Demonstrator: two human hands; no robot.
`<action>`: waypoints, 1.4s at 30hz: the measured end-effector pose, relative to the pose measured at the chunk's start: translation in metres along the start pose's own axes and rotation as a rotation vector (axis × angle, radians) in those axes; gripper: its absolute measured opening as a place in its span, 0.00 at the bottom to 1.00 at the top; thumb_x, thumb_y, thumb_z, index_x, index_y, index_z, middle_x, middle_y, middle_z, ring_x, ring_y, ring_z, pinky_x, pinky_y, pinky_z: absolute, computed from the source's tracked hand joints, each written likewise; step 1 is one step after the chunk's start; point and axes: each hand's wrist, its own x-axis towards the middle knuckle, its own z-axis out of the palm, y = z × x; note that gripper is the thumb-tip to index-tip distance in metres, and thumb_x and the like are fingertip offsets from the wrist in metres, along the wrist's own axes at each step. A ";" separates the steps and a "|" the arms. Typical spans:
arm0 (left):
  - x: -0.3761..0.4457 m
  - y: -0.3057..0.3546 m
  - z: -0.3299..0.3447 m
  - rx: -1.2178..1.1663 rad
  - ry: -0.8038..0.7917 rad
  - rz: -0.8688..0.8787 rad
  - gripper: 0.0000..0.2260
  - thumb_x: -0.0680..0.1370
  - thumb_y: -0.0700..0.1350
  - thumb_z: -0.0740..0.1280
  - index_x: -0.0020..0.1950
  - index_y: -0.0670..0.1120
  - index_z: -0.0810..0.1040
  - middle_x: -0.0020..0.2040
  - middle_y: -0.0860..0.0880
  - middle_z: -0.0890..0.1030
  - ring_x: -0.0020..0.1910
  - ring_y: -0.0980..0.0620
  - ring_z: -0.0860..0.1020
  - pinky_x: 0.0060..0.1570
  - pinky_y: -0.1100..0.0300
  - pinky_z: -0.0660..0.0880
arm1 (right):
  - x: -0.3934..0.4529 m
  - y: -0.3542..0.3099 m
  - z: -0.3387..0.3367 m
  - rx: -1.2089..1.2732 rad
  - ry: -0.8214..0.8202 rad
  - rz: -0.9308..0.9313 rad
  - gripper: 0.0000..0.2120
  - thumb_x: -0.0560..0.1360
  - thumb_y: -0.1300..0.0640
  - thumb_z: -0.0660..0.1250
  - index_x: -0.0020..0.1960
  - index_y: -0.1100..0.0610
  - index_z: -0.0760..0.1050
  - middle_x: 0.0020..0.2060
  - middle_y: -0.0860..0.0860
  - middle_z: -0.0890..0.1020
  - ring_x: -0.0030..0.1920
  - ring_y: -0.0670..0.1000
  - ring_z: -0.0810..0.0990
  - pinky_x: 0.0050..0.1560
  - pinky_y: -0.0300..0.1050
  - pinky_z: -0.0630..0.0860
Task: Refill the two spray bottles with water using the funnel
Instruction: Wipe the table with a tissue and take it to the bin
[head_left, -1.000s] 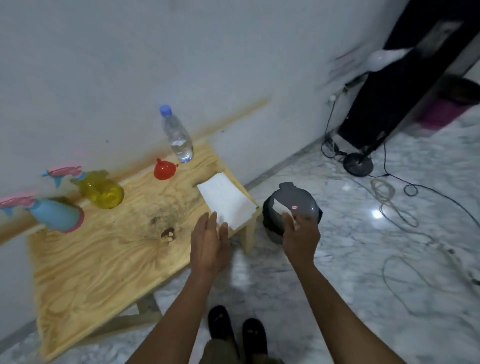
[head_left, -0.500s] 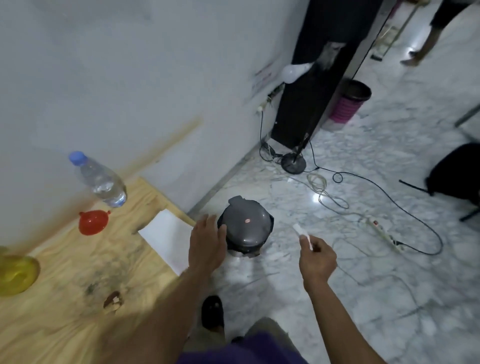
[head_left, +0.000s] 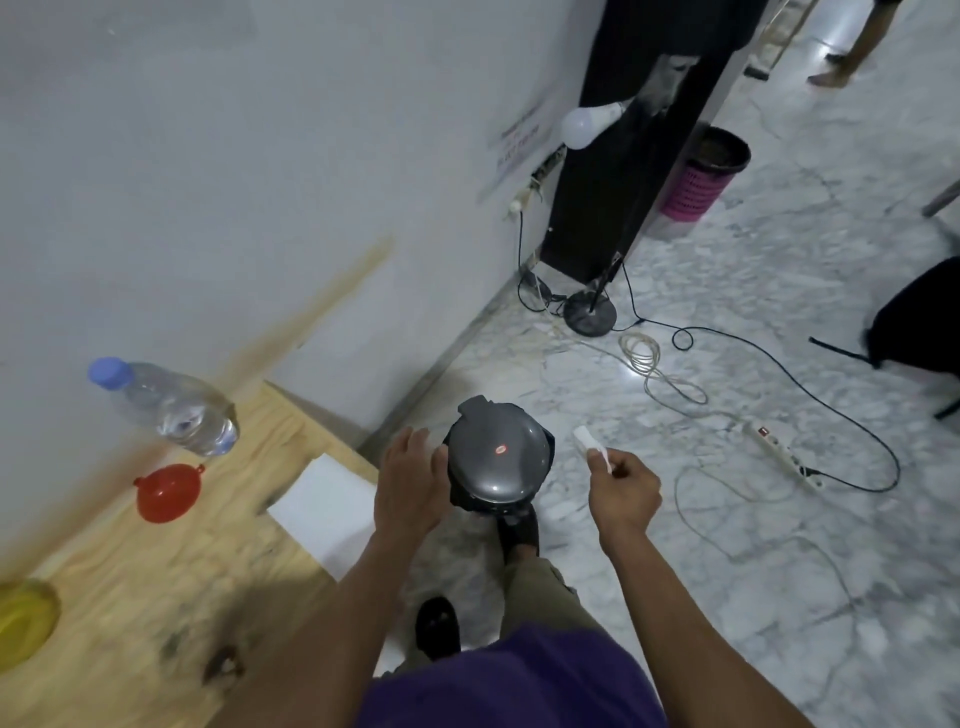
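On the wooden table (head_left: 135, 587) stands a clear water bottle (head_left: 171, 405) with a blue cap, near the wall. A red funnel (head_left: 167, 492) lies just in front of it. Part of the yellow spray bottle (head_left: 23, 626) shows at the left edge; the blue one is out of view. My left hand (head_left: 410, 486) rests with spread fingers against the side of a grey lidded bin (head_left: 496, 460) on the floor. My right hand (head_left: 626, 491) pinches a small white paper scrap (head_left: 589, 441) to the right of the bin.
A white paper sheet (head_left: 327, 512) lies at the table's right corner. Cables and a power strip (head_left: 787, 457) trail over the marble floor. A lamp stand base (head_left: 589, 314), a pink waste basket (head_left: 701, 179) and a black cabinet stand further back. Another person's legs show at top right.
The view has swung right, away from the spray bottles. My left hand left the paper sheet and reached the bin's side. My right hand moved right of the bin with the scrap.
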 end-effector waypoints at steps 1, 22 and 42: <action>0.005 0.003 0.002 0.000 0.013 -0.006 0.11 0.81 0.44 0.62 0.60 0.40 0.75 0.62 0.40 0.76 0.62 0.39 0.74 0.62 0.45 0.72 | 0.007 -0.003 0.005 0.004 -0.011 0.005 0.06 0.75 0.55 0.73 0.43 0.58 0.82 0.36 0.51 0.82 0.38 0.53 0.80 0.48 0.49 0.80; 0.034 0.061 0.112 -0.065 0.109 -0.396 0.16 0.82 0.44 0.64 0.67 0.38 0.75 0.64 0.38 0.77 0.63 0.38 0.76 0.59 0.48 0.73 | 0.138 0.023 0.047 -0.278 -0.355 0.082 0.13 0.76 0.52 0.71 0.37 0.59 0.77 0.32 0.51 0.79 0.38 0.54 0.79 0.43 0.45 0.71; 0.032 0.023 0.198 -0.136 0.076 -0.472 0.27 0.81 0.55 0.64 0.77 0.44 0.66 0.71 0.41 0.73 0.70 0.41 0.71 0.67 0.44 0.71 | 0.139 0.079 0.101 -0.383 -0.674 0.083 0.16 0.73 0.49 0.74 0.58 0.56 0.81 0.50 0.52 0.85 0.54 0.54 0.83 0.58 0.52 0.77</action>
